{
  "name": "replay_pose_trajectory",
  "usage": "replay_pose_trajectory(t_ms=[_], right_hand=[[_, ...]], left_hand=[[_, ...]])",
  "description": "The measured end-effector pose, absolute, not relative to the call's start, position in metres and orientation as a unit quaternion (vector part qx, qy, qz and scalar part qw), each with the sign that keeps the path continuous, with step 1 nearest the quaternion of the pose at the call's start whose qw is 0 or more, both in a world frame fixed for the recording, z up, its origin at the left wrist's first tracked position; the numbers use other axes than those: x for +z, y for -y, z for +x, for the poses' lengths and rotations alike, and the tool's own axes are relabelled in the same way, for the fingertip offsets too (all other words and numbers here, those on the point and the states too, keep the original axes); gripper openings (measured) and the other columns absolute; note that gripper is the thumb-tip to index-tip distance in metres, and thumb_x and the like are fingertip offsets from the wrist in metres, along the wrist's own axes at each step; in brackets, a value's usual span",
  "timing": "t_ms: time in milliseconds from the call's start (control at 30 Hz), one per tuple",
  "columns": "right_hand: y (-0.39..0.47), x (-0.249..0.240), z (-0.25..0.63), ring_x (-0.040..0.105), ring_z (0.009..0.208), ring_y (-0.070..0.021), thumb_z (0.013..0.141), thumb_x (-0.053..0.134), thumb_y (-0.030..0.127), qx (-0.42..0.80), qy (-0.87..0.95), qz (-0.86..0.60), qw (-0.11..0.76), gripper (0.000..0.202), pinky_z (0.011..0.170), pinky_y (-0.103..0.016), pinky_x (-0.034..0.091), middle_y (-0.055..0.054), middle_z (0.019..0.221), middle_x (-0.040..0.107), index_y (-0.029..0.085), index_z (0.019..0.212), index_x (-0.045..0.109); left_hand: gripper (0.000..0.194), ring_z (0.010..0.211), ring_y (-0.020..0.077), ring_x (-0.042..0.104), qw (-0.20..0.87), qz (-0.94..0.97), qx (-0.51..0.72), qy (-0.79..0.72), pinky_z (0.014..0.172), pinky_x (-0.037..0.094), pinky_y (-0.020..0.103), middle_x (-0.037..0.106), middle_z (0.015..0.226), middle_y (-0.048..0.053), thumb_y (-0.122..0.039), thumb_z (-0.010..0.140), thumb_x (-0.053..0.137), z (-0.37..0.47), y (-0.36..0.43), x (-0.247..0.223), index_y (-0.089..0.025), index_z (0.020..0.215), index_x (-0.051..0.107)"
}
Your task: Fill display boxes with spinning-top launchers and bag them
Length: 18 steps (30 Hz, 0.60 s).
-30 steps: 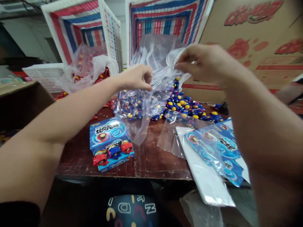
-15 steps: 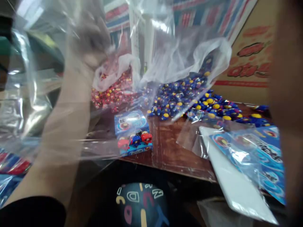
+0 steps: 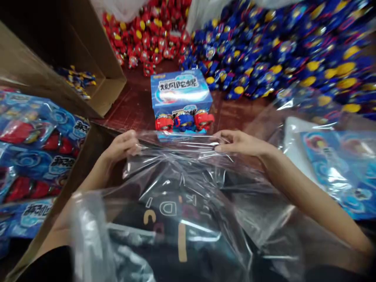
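A large clear plastic bag [image 3: 188,184] spreads across my lap, its upper edge stretched between both hands. My left hand [image 3: 125,145] pinches that edge on the left, fingers curled. On the right, my right hand [image 3: 239,143] grips the edge between thumb and fingers. Just beyond the bag's edge stands a blue display box [image 3: 180,94] with a printed lid. Two red spinning-top toys and one blue one show along its front, among them a red toy [image 3: 203,119]. The bag's edge overlaps the lower part of the box.
Piles of red toys [image 3: 152,33] and blue toys [image 3: 255,51] cover the back of the table. An open cardboard carton [image 3: 102,94] stands left, beside packed blue boxes [image 3: 35,152]. A white board [image 3: 296,137] and bagged blue printed sheets [image 3: 346,168] lie at right.
The bag has come down from in front of my view to my lap. Both hands now hold its edge near the display box. My view has tilted downward.
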State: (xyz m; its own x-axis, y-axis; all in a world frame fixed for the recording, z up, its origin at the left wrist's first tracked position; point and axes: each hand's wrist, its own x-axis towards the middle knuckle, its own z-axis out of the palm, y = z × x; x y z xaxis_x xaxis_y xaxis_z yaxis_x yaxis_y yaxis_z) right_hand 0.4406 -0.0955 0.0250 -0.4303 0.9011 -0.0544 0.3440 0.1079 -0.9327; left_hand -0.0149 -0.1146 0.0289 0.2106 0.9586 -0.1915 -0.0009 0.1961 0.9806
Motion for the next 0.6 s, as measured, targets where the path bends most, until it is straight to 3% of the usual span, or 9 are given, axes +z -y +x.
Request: replay_pose_trajectory(t_ms=[67,100,200,267,333,433,500,600], right_hand=[[0.093,-0.008,0.442,0.055,0.065,-0.0138,0.076,0.088,0.072,0.415,0.716,-0.502,0.249,0.053,0.062,-0.028,0.044,0.000,0.071,0.066,0.022,0.081,0.072],[0.088,-0.022,0.439,0.053,0.066,-0.0145,0.079,0.084,0.073,0.360,0.717,-0.528,0.278,0.053,0.065,-0.030,0.044,0.000,0.070,0.064,0.023,0.077,0.066],[0.080,-0.051,0.419,0.049,0.071,-0.0164,0.085,0.075,0.077,0.285,0.677,-0.561,0.382,0.056,0.076,-0.034,0.045,0.001,0.073,0.059,0.026,0.079,0.051],[0.092,-0.057,0.404,0.048,0.071,-0.0161,0.091,0.068,0.078,0.303,0.664,-0.558,0.395,0.057,0.076,-0.034,0.044,0.002,0.074,0.057,0.026,0.081,0.047],[0.122,-0.055,0.396,0.046,0.068,-0.0143,0.095,0.064,0.076,0.320,0.666,-0.556,0.381,0.056,0.070,-0.031,0.041,0.003,0.073,0.054,0.025,0.082,0.047],[0.185,-0.042,0.399,0.047,0.064,-0.0118,0.100,0.064,0.070,0.354,0.668,-0.548,0.359,0.051,0.063,-0.027,0.039,0.003,0.072,0.057,0.023,0.084,0.051],[0.222,-0.029,0.410,0.051,0.065,-0.0113,0.102,0.067,0.063,0.401,0.663,-0.519,0.361,0.046,0.062,-0.026,0.041,0.002,0.074,0.061,0.022,0.084,0.054],[0.251,-0.012,0.426,0.057,0.066,-0.0113,0.105,0.068,0.051,0.504,0.675,-0.419,0.339,0.038,0.063,-0.026,0.042,0.000,0.076,0.067,0.021,0.084,0.061]], left_hand=[[0.049,0.051,0.0140,0.055,0.583,0.539,0.308,-0.523,0.054,0.040,0.027,0.056,0.058,-0.006,-0.043,0.067,0.100,-0.014,0.109,0.012,-0.026,0.097,0.065],[0.058,0.052,0.0144,0.058,0.570,0.555,0.286,-0.534,0.053,0.039,0.026,0.060,0.062,-0.006,-0.040,0.068,0.100,-0.009,0.102,0.004,-0.026,0.113,0.067],[0.085,0.044,0.0117,0.050,0.550,0.567,0.286,-0.543,0.048,0.031,0.026,0.060,0.059,-0.007,-0.038,0.070,0.101,0.014,0.079,-0.013,-0.024,0.145,0.061],[0.077,0.041,0.0104,0.044,0.540,0.590,0.265,-0.539,0.046,0.027,0.026,0.059,0.056,-0.006,-0.043,0.076,0.099,0.022,0.073,-0.019,-0.022,0.142,0.066],[0.058,0.040,0.0107,0.043,0.526,0.627,0.226,-0.528,0.044,0.027,0.026,0.057,0.052,-0.005,-0.050,0.082,0.095,0.017,0.077,-0.023,-0.020,0.127,0.073],[0.050,0.043,0.0146,0.051,0.514,0.675,0.144,-0.509,0.045,0.035,0.025,0.057,0.053,-0.003,-0.061,0.087,0.087,-0.009,0.094,-0.028,-0.019,0.109,0.073],[0.051,0.055,0.0194,0.064,0.480,0.721,0.092,-0.492,0.055,0.048,0.027,0.068,0.067,0.001,-0.064,0.090,0.082,-0.026,0.105,-0.030,-0.017,0.109,0.073],[0.046,0.089,0.0272,0.076,0.377,0.807,0.041,-0.453,0.085,0.060,0.036,0.081,0.101,0.008,-0.061,0.097,0.074,-0.039,0.114,-0.030,-0.018,0.114,0.076]])
